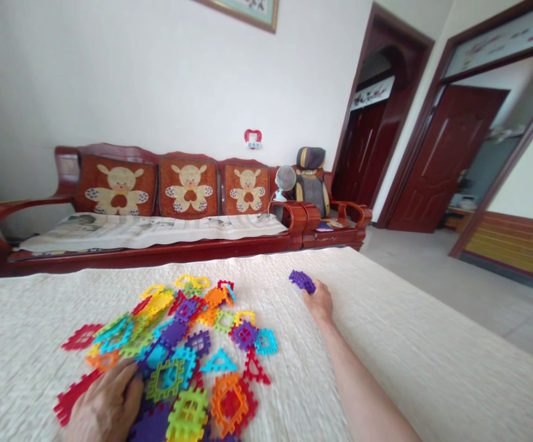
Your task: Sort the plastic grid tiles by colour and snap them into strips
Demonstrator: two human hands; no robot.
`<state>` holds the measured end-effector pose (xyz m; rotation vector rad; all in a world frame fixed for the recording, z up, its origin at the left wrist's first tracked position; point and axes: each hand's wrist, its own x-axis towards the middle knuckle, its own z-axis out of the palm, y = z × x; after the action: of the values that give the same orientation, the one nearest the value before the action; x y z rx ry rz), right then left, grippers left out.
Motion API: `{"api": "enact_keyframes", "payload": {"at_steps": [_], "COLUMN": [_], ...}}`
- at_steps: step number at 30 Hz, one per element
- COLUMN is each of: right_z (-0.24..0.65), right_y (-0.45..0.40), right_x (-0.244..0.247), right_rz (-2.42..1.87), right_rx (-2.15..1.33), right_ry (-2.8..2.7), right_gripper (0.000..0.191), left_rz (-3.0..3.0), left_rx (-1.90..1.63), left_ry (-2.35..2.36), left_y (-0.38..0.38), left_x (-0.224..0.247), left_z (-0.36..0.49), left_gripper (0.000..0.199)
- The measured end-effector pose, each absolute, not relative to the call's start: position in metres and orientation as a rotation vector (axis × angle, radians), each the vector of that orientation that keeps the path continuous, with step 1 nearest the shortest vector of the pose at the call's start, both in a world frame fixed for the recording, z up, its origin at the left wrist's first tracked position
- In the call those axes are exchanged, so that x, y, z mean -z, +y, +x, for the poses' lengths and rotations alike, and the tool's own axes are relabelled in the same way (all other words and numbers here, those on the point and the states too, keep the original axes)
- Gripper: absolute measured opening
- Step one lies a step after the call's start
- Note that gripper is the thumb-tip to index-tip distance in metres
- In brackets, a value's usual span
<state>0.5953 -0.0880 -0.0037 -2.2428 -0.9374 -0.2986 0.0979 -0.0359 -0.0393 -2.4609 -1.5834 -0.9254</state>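
A pile of flat plastic pieces with notched edges, in several colours, lies on the covered table. At its near left edge, my left hand rests with bent fingers beside a red piece and dark blue pieces; its fingertips are partly hidden. My right hand is stretched out to the right of the pile, its fingers closed on purple notched pieces near the far side of the table. A green square piece and an orange piece lie at the near side of the pile.
The table has a cream textured cover. Behind it stands a red wooden sofa with bear-patterned cushions. A small fan and a massage chair pad are to the right of the cushions. Doorways are at the right.
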Motion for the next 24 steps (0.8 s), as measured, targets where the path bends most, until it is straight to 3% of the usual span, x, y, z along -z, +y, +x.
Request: {"api": "enact_keyframes", "payload": {"at_steps": [16,20,24], "right_z": [0.600,0.592,0.544], "right_y": [-0.086,-0.085,-0.086], "right_x": [0.007,0.001,-0.013], "right_rz": [-2.251,-1.997,-1.689], "right_rx": [0.324,0.457,0.238], "right_ry": [-0.924,-0.957,-1.242], "right_gripper": [0.046,0.047,0.034], "left_rz": [-2.429,-2.446,-2.446], "left_rx": [0.862,0.849,0.848], "left_ry": [-1.560,-1.584,-1.615], "left_y": [-0.045,-0.048,-0.051], "left_x": [0.027,0.022,0.019], "left_z": [0.105,0.107,0.109], "left_gripper": [0.035,0.032,0.030]}}
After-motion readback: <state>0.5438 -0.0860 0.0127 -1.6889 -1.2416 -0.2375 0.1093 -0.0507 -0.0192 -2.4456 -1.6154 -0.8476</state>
